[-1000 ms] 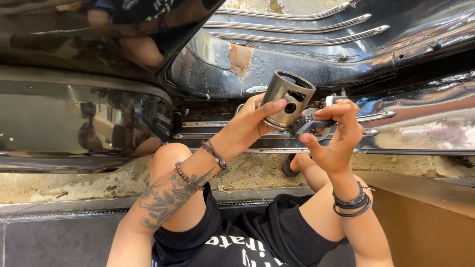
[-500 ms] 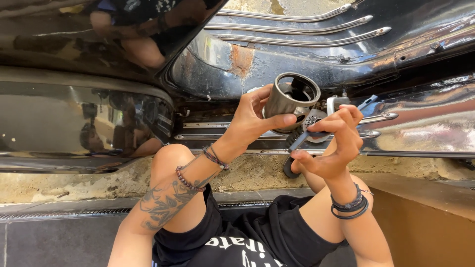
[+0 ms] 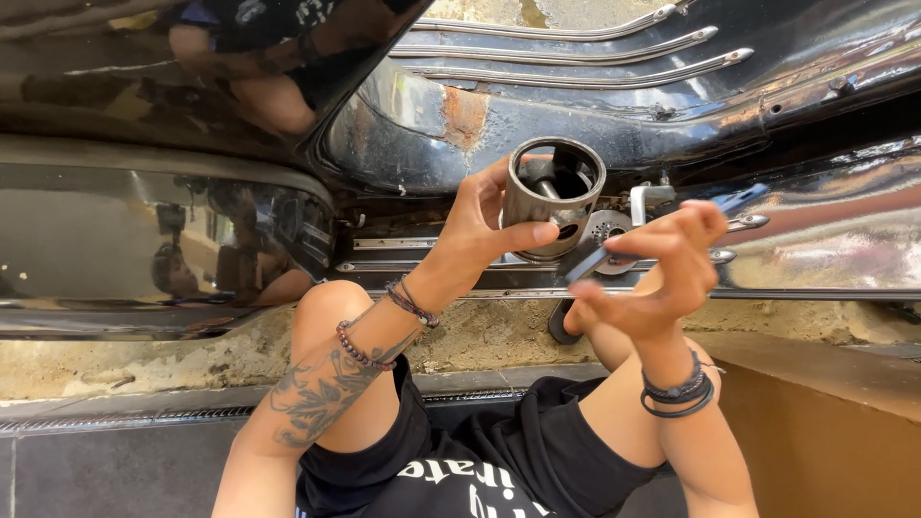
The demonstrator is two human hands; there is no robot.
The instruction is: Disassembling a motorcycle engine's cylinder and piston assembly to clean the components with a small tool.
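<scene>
Sitting on dark tiled floor (image 3: 115, 460) beside glossy black vehicle body (image 3: 144, 86)

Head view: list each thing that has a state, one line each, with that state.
left hand: shut on the metal cylinder, holding it up.
metal cylinder: hollow, open end toward the camera.
right hand: fingers curled round a dark tool.
dark tool: held slanted, tip near the cylinder.
black bodywork: glossy, with a rust patch.

No packages, labels, signs or screens show anywhere in view
</scene>
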